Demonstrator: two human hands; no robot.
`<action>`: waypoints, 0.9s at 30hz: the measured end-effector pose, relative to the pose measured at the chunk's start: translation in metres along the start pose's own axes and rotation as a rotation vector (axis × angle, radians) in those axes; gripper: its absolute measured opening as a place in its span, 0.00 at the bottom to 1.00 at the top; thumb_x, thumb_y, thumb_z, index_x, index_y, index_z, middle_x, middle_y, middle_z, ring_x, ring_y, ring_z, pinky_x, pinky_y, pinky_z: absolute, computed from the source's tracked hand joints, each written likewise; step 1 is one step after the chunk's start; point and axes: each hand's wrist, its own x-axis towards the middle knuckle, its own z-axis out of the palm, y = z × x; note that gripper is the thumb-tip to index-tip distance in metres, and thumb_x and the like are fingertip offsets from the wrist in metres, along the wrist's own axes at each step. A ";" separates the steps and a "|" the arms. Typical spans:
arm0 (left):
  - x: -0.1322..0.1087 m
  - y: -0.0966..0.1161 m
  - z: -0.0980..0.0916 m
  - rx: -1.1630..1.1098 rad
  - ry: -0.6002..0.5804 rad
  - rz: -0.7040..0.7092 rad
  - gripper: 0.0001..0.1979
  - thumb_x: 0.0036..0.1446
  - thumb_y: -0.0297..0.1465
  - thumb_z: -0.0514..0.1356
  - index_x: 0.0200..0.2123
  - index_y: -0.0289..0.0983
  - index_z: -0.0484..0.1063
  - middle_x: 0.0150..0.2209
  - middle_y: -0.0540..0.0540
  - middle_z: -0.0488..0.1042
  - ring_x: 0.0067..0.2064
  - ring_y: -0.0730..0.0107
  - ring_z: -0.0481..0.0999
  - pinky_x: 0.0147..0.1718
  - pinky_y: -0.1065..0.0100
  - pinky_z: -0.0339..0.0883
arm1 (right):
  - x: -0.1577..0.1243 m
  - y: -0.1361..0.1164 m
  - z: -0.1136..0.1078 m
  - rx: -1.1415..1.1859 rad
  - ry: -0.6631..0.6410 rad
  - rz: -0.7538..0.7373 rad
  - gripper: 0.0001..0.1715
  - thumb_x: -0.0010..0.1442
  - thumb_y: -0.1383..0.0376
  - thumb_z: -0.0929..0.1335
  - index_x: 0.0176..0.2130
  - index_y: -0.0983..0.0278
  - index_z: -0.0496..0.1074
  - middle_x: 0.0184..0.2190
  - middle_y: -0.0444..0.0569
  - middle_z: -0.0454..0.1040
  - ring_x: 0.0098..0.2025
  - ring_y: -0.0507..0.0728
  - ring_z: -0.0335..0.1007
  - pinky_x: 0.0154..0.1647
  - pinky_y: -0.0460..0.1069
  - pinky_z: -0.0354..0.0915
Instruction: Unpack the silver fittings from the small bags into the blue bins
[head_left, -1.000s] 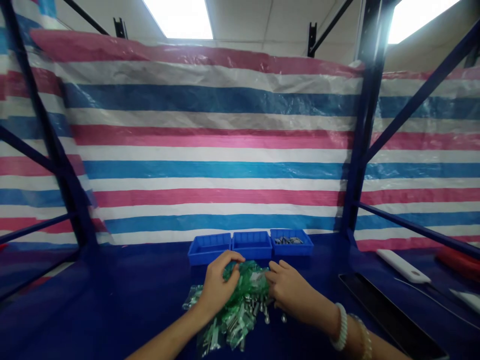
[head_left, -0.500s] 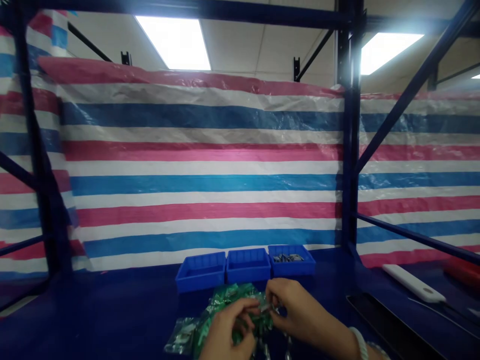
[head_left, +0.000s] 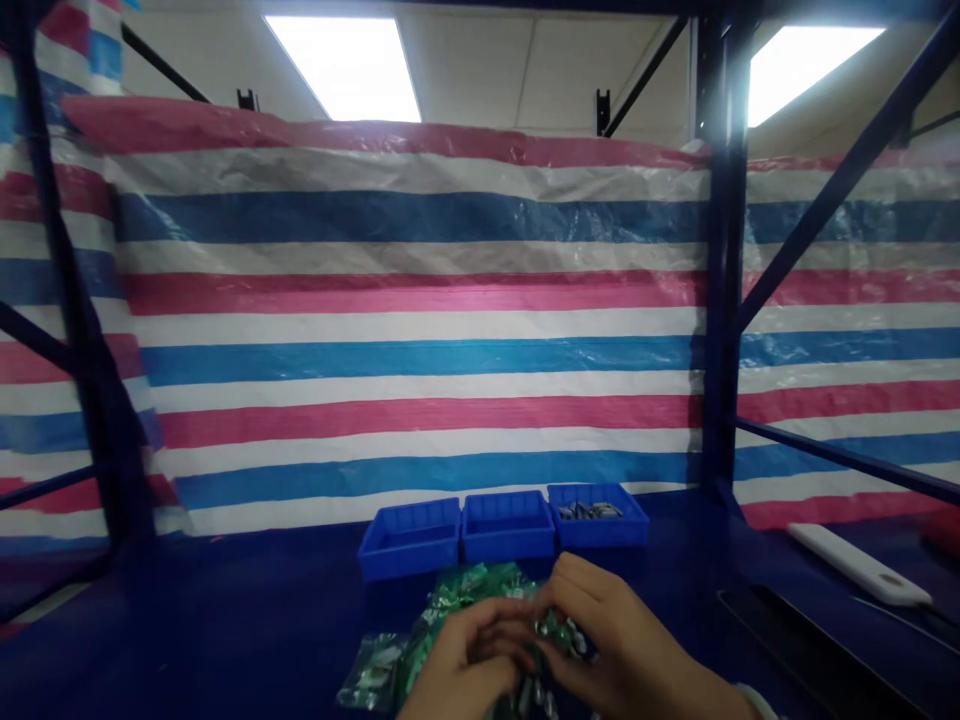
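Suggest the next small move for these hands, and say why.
Probably carry one piece with the right hand to the right blue bin: it meets the left hand over the green bag, small metal pieces show between them, and only that bin seems to hold similar pieces.

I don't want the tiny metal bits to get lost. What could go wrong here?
Loose metal pieces lie between the left hand and right hand; they could roll across the dark blue shelf and be hard to spot. The green packets sit piled loosely, so a nudge might scatter them.
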 end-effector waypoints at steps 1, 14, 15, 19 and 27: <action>0.000 0.001 0.001 -0.022 0.022 0.005 0.21 0.38 0.20 0.58 0.39 0.37 0.78 0.34 0.43 0.80 0.36 0.62 0.78 0.41 0.63 0.68 | 0.000 0.001 0.000 0.023 0.037 -0.010 0.08 0.53 0.73 0.67 0.35 0.62 0.70 0.30 0.48 0.72 0.32 0.55 0.67 0.30 0.47 0.62; -0.021 0.011 0.012 0.274 0.007 0.413 0.23 0.46 0.21 0.54 0.44 0.43 0.77 0.41 0.43 0.75 0.39 0.61 0.75 0.37 0.65 0.68 | 0.001 0.009 0.026 0.871 0.044 0.405 0.06 0.50 0.69 0.71 0.34 0.64 0.74 0.26 0.44 0.76 0.29 0.53 0.73 0.31 0.47 0.66; -0.021 0.011 0.012 0.280 0.027 0.426 0.22 0.47 0.21 0.54 0.44 0.43 0.76 0.39 0.43 0.75 0.38 0.62 0.75 0.36 0.65 0.67 | 0.001 0.010 0.028 0.948 0.038 0.413 0.07 0.51 0.68 0.71 0.34 0.64 0.74 0.27 0.44 0.76 0.30 0.53 0.73 0.32 0.47 0.67; -0.017 0.010 0.005 0.292 0.124 0.428 0.19 0.49 0.23 0.55 0.43 0.42 0.75 0.34 0.45 0.73 0.35 0.64 0.73 0.35 0.65 0.65 | 0.004 0.020 0.020 0.891 0.122 0.401 0.07 0.51 0.67 0.72 0.34 0.64 0.74 0.27 0.45 0.75 0.29 0.52 0.72 0.30 0.46 0.67; -0.006 0.005 -0.001 0.285 0.137 0.405 0.20 0.41 0.20 0.51 0.36 0.39 0.75 0.39 0.46 0.74 0.36 0.65 0.73 0.37 0.64 0.65 | 0.011 0.104 -0.034 -0.329 0.191 0.224 0.09 0.54 0.73 0.64 0.35 0.66 0.73 0.33 0.53 0.71 0.37 0.60 0.69 0.40 0.54 0.68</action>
